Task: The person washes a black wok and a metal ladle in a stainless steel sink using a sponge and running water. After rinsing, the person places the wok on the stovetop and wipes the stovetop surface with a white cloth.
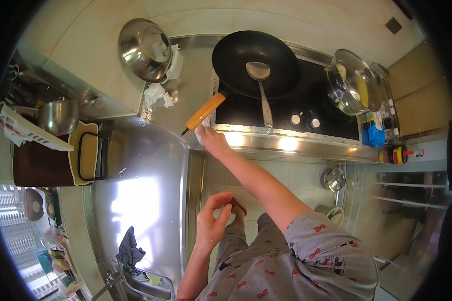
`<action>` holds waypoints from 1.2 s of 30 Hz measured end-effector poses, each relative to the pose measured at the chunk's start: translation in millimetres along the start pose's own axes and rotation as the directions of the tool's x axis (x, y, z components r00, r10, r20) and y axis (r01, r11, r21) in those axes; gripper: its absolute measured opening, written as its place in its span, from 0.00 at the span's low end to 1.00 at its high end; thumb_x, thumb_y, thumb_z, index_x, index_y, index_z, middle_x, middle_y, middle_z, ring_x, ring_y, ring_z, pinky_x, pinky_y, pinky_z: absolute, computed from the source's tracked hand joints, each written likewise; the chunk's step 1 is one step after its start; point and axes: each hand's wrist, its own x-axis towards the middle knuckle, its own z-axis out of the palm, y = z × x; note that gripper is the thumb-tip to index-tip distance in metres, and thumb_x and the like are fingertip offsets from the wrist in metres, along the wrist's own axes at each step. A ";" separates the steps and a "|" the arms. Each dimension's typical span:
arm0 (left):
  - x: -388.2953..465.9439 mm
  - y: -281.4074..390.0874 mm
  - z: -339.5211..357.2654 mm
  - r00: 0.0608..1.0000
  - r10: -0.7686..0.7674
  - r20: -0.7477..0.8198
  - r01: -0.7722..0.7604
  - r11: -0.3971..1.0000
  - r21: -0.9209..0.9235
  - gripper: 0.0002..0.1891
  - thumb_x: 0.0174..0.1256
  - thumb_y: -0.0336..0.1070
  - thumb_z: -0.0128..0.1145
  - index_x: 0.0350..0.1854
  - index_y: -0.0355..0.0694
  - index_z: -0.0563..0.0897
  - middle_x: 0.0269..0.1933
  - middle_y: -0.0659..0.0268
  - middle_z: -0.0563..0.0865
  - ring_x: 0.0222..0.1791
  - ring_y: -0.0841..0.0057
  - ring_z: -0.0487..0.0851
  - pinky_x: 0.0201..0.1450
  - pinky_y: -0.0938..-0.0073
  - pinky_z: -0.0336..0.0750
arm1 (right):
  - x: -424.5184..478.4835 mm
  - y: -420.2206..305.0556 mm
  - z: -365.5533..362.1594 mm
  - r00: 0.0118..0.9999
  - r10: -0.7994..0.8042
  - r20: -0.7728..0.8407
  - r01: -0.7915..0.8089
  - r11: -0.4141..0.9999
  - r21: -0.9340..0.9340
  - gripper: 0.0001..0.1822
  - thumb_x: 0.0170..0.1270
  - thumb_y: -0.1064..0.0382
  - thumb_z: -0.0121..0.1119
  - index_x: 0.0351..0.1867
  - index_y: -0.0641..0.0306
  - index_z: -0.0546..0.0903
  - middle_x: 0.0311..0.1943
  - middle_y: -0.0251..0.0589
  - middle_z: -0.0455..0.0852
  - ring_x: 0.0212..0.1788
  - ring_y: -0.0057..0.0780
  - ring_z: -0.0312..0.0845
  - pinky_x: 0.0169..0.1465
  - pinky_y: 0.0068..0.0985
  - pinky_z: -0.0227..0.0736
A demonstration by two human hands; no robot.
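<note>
My right hand [213,140] is stretched forward to the front edge of the steel counter, beside the cooktop. A white wipe or tissue [200,133] is under its fingers, partly hidden by the hand. Just above it passes the wooden handle [205,111] of a black wok [245,50]. The wok sits on the left side of the black cooktop [245,114]. A metal ladle [263,94] rests with its bowl in the wok and its handle over the front rim. My left hand [213,222] hangs before my body with loosely curled fingers, thumb apart, holding nothing.
A glass pot [356,84] with food inside stands right of the wok. A glass-and-steel lid [145,50] leans at the back left near crumpled tissues [154,95]. Left lie a cutting board [41,161], a steel pot [58,116] and the sink [147,282] with a dark cloth [130,249].
</note>
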 end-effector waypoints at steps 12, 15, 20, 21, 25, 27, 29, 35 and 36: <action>19.8 37.7 91.4 0.970 -0.008 0.244 -0.025 0.991 0.130 0.14 0.70 0.25 0.55 0.57 0.35 0.80 0.52 0.62 0.87 0.53 0.76 0.83 0.61 0.72 0.74 | -132.3 165.3 -78.1 0.927 0.346 -0.147 -0.356 0.934 -0.046 0.09 0.64 0.56 0.61 0.39 0.54 0.78 0.28 0.38 0.87 0.28 0.39 0.87 0.30 0.36 0.81; 19.0 47.2 129.5 0.956 -0.039 0.290 0.018 0.997 0.075 0.14 0.70 0.25 0.55 0.56 0.36 0.81 0.52 0.63 0.87 0.53 0.76 0.83 0.61 0.72 0.74 | -172.9 213.8 -115.4 0.889 0.429 -0.162 -0.443 0.894 -0.065 0.09 0.64 0.55 0.62 0.39 0.54 0.78 0.29 0.36 0.87 0.28 0.38 0.87 0.30 0.37 0.80; 15.7 63.3 193.7 0.927 -0.078 0.368 0.076 0.997 0.019 0.14 0.71 0.26 0.56 0.57 0.36 0.80 0.53 0.63 0.87 0.52 0.76 0.83 0.60 0.71 0.75 | -236.6 288.5 -169.6 0.862 0.438 -0.255 -0.480 0.868 -0.129 0.09 0.65 0.55 0.59 0.38 0.53 0.74 0.30 0.33 0.86 0.28 0.34 0.87 0.28 0.37 0.81; 13.9 64.8 205.2 0.923 -0.091 0.375 0.086 0.996 0.029 0.14 0.71 0.26 0.56 0.58 0.36 0.80 0.53 0.63 0.87 0.52 0.76 0.83 0.60 0.70 0.75 | -248.4 301.9 -180.4 0.851 0.457 -0.259 -0.503 0.851 -0.148 0.09 0.64 0.55 0.60 0.38 0.53 0.74 0.30 0.33 0.85 0.28 0.34 0.87 0.28 0.37 0.81; 8.7 61.7 253.1 0.906 -0.085 0.414 0.051 0.995 0.091 0.14 0.72 0.28 0.56 0.58 0.37 0.80 0.53 0.64 0.86 0.51 0.77 0.82 0.59 0.71 0.76 | -298.6 361.7 -219.0 0.792 0.559 -0.246 -0.607 0.765 -0.216 0.10 0.63 0.56 0.62 0.38 0.51 0.74 0.31 0.36 0.86 0.29 0.37 0.87 0.29 0.39 0.80; 5.1 62.0 275.6 0.899 -0.102 0.426 0.069 0.993 0.092 0.14 0.73 0.29 0.56 0.58 0.37 0.80 0.53 0.64 0.86 0.51 0.77 0.82 0.58 0.71 0.76 | -325.2 394.6 -232.4 0.749 0.623 -0.226 -0.663 0.704 -0.255 0.10 0.63 0.56 0.62 0.39 0.51 0.73 0.32 0.37 0.87 0.29 0.40 0.87 0.30 0.41 0.80; 1.7 62.3 295.3 0.898 -0.046 0.437 -0.015 0.991 0.136 0.14 0.73 0.29 0.56 0.58 0.37 0.80 0.53 0.63 0.86 0.51 0.77 0.82 0.54 0.72 0.78 | -352.8 429.4 -246.5 0.734 0.635 -0.242 -0.679 0.701 -0.219 0.10 0.63 0.56 0.61 0.41 0.51 0.73 0.34 0.39 0.88 0.30 0.44 0.87 0.32 0.44 0.80; -12.4 56.8 344.1 0.887 0.034 0.461 -0.096 0.989 0.112 0.14 0.74 0.28 0.55 0.60 0.38 0.79 0.55 0.63 0.85 0.50 0.77 0.82 0.52 0.72 0.79 | -402.8 496.7 -283.9 0.646 0.746 -0.161 -0.763 0.631 -0.142 0.11 0.67 0.56 0.57 0.46 0.52 0.72 0.36 0.44 0.89 0.34 0.55 0.86 0.40 0.52 0.78; -15.2 58.4 350.9 0.888 0.032 0.459 -0.090 0.990 0.105 0.14 0.74 0.28 0.55 0.60 0.38 0.78 0.55 0.63 0.85 0.51 0.76 0.82 0.52 0.72 0.79 | -405.4 503.5 -288.3 0.654 0.741 -0.153 -0.756 0.639 -0.139 0.11 0.68 0.56 0.57 0.46 0.52 0.72 0.36 0.45 0.89 0.35 0.55 0.86 0.40 0.52 0.78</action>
